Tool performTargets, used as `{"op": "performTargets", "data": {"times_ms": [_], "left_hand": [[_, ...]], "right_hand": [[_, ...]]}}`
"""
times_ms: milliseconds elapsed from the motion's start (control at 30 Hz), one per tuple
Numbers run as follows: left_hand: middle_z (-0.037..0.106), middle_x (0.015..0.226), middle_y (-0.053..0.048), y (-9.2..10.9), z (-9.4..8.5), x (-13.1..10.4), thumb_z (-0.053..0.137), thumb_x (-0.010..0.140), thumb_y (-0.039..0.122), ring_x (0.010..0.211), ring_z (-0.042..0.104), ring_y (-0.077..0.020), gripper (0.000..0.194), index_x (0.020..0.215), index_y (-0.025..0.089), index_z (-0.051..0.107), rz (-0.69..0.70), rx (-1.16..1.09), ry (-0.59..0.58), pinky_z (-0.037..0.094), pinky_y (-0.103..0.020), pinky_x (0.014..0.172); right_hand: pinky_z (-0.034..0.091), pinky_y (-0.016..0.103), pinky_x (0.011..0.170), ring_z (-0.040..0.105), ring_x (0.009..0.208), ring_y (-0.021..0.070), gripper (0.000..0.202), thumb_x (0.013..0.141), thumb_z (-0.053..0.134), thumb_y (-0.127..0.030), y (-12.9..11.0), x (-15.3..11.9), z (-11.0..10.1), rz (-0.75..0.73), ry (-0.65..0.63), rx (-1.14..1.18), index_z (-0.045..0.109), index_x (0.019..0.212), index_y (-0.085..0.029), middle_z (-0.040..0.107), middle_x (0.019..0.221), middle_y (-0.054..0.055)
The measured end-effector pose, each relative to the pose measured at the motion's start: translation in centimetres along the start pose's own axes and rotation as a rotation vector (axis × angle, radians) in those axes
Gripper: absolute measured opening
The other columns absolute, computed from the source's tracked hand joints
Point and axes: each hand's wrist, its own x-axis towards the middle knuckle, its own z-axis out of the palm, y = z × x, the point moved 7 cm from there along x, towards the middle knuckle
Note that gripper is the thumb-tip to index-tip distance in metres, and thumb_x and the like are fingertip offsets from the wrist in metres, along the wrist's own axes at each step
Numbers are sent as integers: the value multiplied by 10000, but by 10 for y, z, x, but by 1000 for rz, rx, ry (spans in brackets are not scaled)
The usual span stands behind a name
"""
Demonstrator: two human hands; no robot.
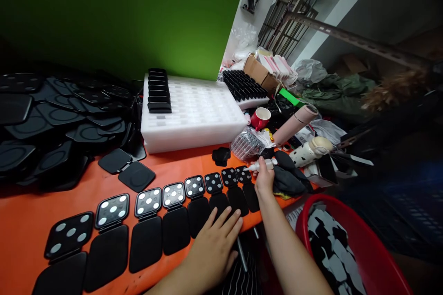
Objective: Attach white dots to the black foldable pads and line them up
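A row of hinged black cases point(148, 202) lies unfolded along the front of the orange table, their upper halves dotted with round silver discs. My right hand point(265, 176) grips a small white glue bottle point(261, 165), its thin nozzle pointing left over the last case point(243, 174) at the right end of the row. My left hand point(216, 246) rests open, fingers spread, at the table's front edge, its fingertips by the plain lower halves of the middle cases. Two joined black panels point(136, 176) lie behind the row.
A heap of black cases point(62, 120) fills the left back. A white foam block point(194, 124) with black pieces on top stands behind. A red mug point(260, 119), a pink bottle point(294, 124) and clutter sit right. A red tub point(377, 258) of scraps stands below.
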Motion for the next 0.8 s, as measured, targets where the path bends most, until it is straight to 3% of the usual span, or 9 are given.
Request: {"op": "performTargets", "data": {"times_ms": [167, 800], "left_hand": [[149, 1463, -2, -4, 12, -1, 443, 803, 185, 1337, 125, -234, 669, 1394, 227, 133, 0, 34, -16, 128, -496, 1079], [159, 1462, -3, -4, 6, -1, 454, 778, 150, 1334, 139, -236, 661, 1379, 234, 191, 9, -13, -24, 140, -500, 1077]], "right_hand": [[306, 178, 350, 412, 367, 54, 345, 716, 568, -474, 2, 0, -3, -30, 18, -48, 539, 661, -135, 613, 580, 13], [295, 179, 348, 413, 368, 58, 360, 731, 551, -483, 2, -1, -1, -53, 3, -86, 553, 638, -135, 585, 541, 2]]}}
